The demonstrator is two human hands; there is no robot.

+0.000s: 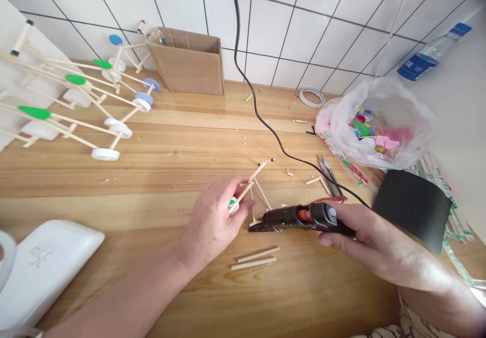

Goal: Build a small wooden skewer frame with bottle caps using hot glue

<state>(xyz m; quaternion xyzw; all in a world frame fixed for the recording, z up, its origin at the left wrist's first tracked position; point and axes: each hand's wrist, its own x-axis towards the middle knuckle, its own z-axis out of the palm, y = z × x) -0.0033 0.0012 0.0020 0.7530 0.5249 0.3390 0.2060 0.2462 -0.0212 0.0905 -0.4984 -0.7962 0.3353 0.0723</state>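
Observation:
Near the middle of the table, my left hand (216,214) pinches a small frame of thin wooden sticks (259,171), with a green and white piece partly hidden by its fingers. My right hand (359,234) is wrapped round the handle of a black glue gun (290,216) with an orange part inside. The gun points left, its tip at the lower end of a stick of the frame; whether they touch is hard to tell. Two loose sticks (253,263) lie on the table just below the gun's tip.
Stick models with wheels (105,154) stand at the left, beside a cardboard box (186,65). A white case (49,262) lies lower left. A black cord (266,120) crosses the table. Scissors (329,173), tape (311,97), a plastic bag (413,115) and a bottle (429,57) are on the right.

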